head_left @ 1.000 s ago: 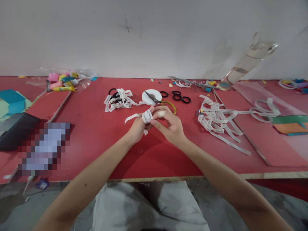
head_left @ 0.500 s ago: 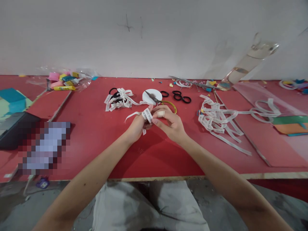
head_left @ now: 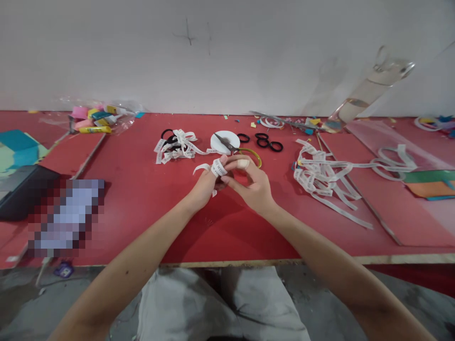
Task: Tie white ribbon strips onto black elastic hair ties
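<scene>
My left hand (head_left: 203, 186) and my right hand (head_left: 250, 183) meet over the middle of the red table (head_left: 142, 203). Both are closed on a short piece of white printed ribbon (head_left: 217, 168), which is wrapped round my left fingertips, with one end curling out to the left. My right thumb and forefinger pinch it from the right; a pale bandage covers one right finger. Just beyond my hands lie small scissors (head_left: 231, 148) on a white ribbon spool (head_left: 223, 141).
A heap of finished ribbon pieces with black rings (head_left: 176, 144) lies behind left, three black rings (head_left: 263, 141) behind right. A tangle of white ribbon (head_left: 323, 177) spreads at right. A bag of coloured items (head_left: 95, 118) and coloured paper (head_left: 16, 149) sit left.
My hands have lifted slightly away from me while turning the ribbon round my left fingertips; its loose end has shortened and curled closer to the fingers.
</scene>
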The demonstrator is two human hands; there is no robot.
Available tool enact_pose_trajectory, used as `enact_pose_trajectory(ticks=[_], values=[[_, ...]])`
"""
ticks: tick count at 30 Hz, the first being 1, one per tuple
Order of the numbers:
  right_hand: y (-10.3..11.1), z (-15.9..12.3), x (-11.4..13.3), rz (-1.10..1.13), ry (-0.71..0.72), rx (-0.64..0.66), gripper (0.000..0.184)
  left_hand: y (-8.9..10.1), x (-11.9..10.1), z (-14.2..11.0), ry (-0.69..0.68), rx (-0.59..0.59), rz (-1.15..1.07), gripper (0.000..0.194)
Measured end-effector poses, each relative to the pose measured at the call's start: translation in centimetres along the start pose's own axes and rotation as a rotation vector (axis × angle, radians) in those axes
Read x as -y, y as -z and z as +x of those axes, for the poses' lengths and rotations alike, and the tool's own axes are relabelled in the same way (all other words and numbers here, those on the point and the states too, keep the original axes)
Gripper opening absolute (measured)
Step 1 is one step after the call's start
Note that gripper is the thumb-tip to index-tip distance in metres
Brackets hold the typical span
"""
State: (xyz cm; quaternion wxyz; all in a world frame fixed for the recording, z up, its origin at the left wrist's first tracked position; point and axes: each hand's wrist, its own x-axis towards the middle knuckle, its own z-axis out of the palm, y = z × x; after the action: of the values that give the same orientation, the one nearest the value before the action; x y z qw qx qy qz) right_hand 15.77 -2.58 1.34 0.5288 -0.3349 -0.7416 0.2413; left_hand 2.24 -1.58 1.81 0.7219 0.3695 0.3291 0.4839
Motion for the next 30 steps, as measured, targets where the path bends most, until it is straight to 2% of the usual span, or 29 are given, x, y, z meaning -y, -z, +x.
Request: enact_pose_trajectory(ticks=[2, 7, 13, 16, 19, 23, 27, 30], values=[[0.0, 0.1, -0.1, -0.039, 0.061, -0.028, 0.014, 0.0, -0.2, -0.1, 0.034, 0.020, -0.052, 0.039], [0.1, 0.3, -0.3, -0.174, 0.233, -0.032, 0.014, 0.3, -0.6, 0.0, 0.119, -0.024, -0.197, 0.037], [0.1, 0.0, 0.1, -0.272, 0.317, -0.107, 0.019, 0.3, -1.0, -0.2, 0.095, -0.002, -0.184, 0.042], [0.0, -0.1, 0.1, -0.325, 0.352, -0.094, 0.019, 0.0, -1.1, -0.4, 0.065, -0.011, -0.164, 0.039], [-0.3, -0.2, 0.0, -0.377, 0.353, -0.045, 0.018, -0.1, -0.9, -0.6, 0.025, -0.030, -0.159, 0.035], [-0.6, -0.4, 0.0, -0.401, 0.300, -0.011, 0.018, -0.2, -0.7, -0.7, 0.049, -0.031, -0.119, 0.034], [-0.8, -0.4, 0.0, -0.394, 0.302, -0.014, 0.013, -0.8, -0.9, -0.8, 0.056, -0.100, -0.131, 0.033], [-0.7, -0.3, 0.1, -0.377, 0.316, -0.024, 0.013, -1.2, -1.4, -0.9, 0.114, -0.150, -0.161, 0.036]])
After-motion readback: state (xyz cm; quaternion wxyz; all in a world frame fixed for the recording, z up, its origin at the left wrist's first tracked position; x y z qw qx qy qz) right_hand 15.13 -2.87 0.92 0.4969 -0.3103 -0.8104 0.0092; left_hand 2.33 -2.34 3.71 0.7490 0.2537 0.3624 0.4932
